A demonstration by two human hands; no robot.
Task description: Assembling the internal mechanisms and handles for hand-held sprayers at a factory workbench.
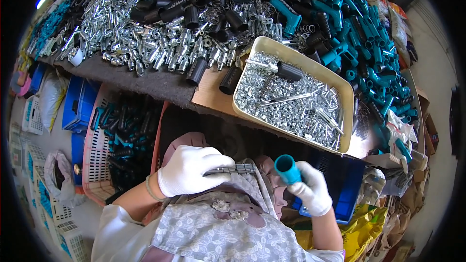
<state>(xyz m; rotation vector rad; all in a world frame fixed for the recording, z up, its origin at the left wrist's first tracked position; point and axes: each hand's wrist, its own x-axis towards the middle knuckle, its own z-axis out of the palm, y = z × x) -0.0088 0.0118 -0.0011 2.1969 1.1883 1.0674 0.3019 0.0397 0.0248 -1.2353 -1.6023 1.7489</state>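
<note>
My left hand [189, 171], in a white glove, is closed round a slim grey metal piece [241, 168] that looks like a rod with a coil spring; its near end is hidden by the fingers. My right hand [314, 190], gloved too, grips a teal plastic tubular part [287, 169], its round open mouth tilted up and toward the left hand. Both hands are over my lap, apart from each other. Beyond them, at the table edge, a cream tray [348, 116] holds many small metal pieces, a few rods and a black sleeve [290, 71].
Heaps of silver metal fittings [111, 24], black sleeves [191, 17] and teal handle-shaped parts [335, 14] cover the table. A pink basket [99, 165] of black and teal parts stands at left, near blue bins [77, 102]. A blue container [347, 174] and yellow bag [366, 225] are at right.
</note>
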